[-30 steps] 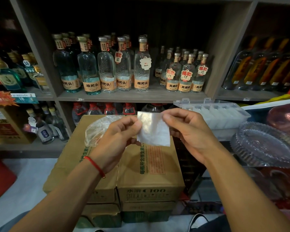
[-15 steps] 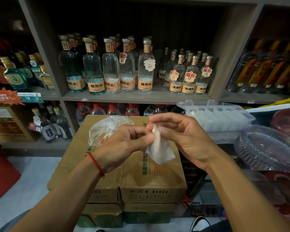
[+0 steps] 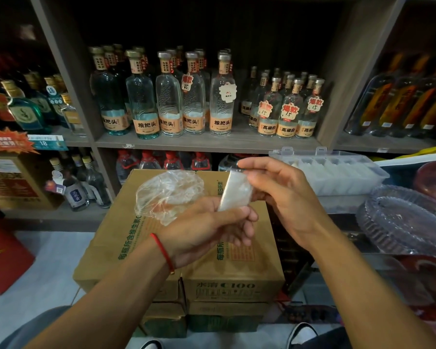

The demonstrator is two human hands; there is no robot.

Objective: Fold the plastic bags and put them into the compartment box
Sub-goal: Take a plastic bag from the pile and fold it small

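A small folded plastic bag (image 3: 235, 192), now a narrow whitish strip, stands upright between my two hands. My right hand (image 3: 285, 197) pinches its upper end and right side. My left hand (image 3: 212, 227), with a red string on the wrist, holds its lower end with thumb and fingers. A loose pile of crumpled clear plastic bags (image 3: 169, 192) lies on the cardboard boxes (image 3: 232, 273) just left of my hands. The clear compartment box (image 3: 332, 172), lid up, sits to the right at shelf height with white folded bags in its cells.
Shelves (image 3: 207, 143) of glass liquor bottles fill the background. Stacked clear ribbed plates (image 3: 408, 222) sit at the right below the compartment box. A red carton (image 3: 3, 260) stands on the floor at the left. My shoes (image 3: 301, 332) show at the bottom edge.
The bag was a flat square held by both hands, then got folded in half. It is now a narrow strip, and my hands have shifted slightly right.
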